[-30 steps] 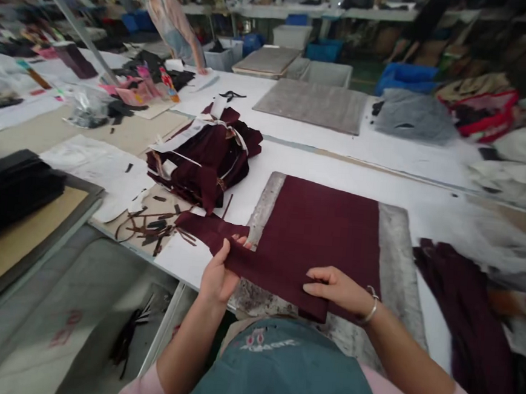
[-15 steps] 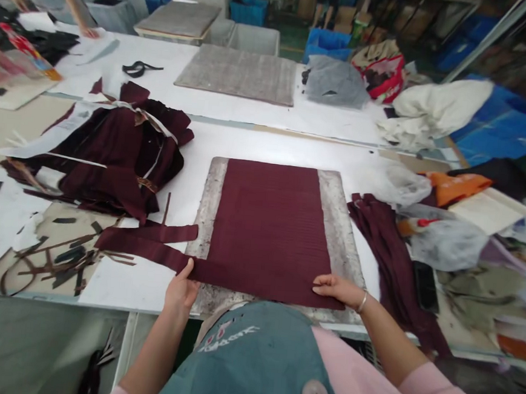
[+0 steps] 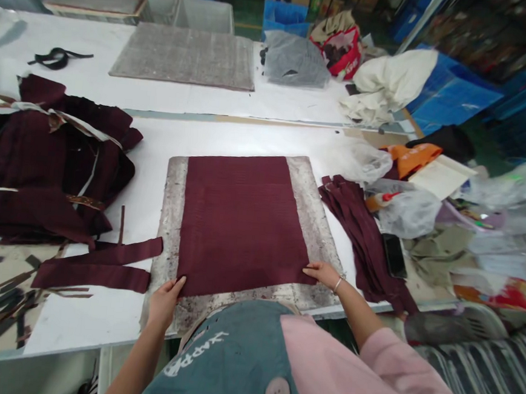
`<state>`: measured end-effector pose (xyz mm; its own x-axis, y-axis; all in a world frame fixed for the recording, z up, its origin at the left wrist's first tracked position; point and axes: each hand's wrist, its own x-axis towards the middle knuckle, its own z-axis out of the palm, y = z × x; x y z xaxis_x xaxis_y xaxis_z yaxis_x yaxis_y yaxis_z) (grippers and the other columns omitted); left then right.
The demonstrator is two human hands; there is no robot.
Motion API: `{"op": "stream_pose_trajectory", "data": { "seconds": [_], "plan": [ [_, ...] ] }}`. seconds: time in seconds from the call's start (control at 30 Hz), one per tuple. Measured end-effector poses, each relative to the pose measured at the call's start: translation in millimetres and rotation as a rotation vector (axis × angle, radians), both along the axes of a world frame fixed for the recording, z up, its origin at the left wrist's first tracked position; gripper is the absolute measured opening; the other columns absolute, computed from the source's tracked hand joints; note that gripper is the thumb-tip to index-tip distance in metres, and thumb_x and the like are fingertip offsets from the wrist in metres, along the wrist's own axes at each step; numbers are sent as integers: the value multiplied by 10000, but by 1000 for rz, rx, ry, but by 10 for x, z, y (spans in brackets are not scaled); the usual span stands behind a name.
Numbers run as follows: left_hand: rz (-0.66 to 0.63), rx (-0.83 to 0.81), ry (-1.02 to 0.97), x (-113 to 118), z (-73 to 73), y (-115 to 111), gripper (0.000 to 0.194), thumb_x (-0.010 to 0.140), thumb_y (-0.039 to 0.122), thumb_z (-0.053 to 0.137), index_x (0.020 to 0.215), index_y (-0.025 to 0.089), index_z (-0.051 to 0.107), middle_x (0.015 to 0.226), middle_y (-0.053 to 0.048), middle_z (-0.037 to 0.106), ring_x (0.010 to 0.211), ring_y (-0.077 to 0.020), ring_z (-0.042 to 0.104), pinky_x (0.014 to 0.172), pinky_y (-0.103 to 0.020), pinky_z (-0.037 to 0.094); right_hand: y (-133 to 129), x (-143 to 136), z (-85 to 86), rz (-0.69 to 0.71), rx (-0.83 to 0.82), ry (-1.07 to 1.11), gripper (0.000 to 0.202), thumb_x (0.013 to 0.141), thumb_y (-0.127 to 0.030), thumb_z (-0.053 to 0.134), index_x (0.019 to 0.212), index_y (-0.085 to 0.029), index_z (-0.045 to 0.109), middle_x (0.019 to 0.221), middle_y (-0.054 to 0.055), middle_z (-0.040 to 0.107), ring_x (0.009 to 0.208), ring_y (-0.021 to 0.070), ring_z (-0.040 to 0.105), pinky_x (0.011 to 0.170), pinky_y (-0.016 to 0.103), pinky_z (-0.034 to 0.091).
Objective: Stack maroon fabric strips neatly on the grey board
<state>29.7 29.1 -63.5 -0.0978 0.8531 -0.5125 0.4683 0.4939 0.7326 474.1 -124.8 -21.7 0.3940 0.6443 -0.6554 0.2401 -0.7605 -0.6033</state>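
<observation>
A maroon fabric panel [image 3: 240, 219] lies flat on a worn grey board [image 3: 170, 214], reaching near its front edge. My left hand [image 3: 166, 302] pinches the panel's near left corner between thumb and fingers. At the near right corner, my right hand [image 3: 325, 275], with a bracelet at the wrist, pinches the cloth edge. Left of the board lie two maroon strips [image 3: 97, 276], separate from the panel. A bundle of long maroon strips [image 3: 355, 234] rests to the right of the board.
A tied maroon cloth pile [image 3: 42, 167] stands at the left, with dark scraps [image 3: 4, 304] below it. On the right are a phone [image 3: 394, 256], plastic bags [image 3: 407, 211] and an orange bag [image 3: 414, 159]. Another grey board [image 3: 187, 56] lies behind.
The view has swung to the right. The maroon strip that lay across the panel's near edge beside my left hand is now left of the board, and my left hand is at the panel's corner.
</observation>
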Motion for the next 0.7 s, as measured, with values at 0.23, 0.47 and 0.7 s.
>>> {"op": "stream_pose_trajectory", "data": {
  "seconds": [0.23,0.47,0.7],
  "plan": [
    [-163,39,225,-48,-18,94,411,716,508,567,968,205,682,941,-44,710,935,-237,625,787,-293,456,13,94,-72,-25,42,-137,184,728,-308,639,789,-135,622,691,29,624,608,128,544,488,210,414],
    [-237,60,435,5,75,129,430,766,532,508,988,200,670,946,-69,708,923,-262,628,779,-317,440,0,76,-183,5,11,-302,290,729,-429,619,626,-165,559,535,-4,539,528,132,521,480,230,396],
    [-213,69,454,47,145,135,374,762,506,542,885,179,676,873,-96,706,874,-284,632,728,-329,436,69,33,-69,88,-36,-445,326,687,-440,646,509,-189,539,468,8,539,525,159,519,526,266,352]
  ]
}}
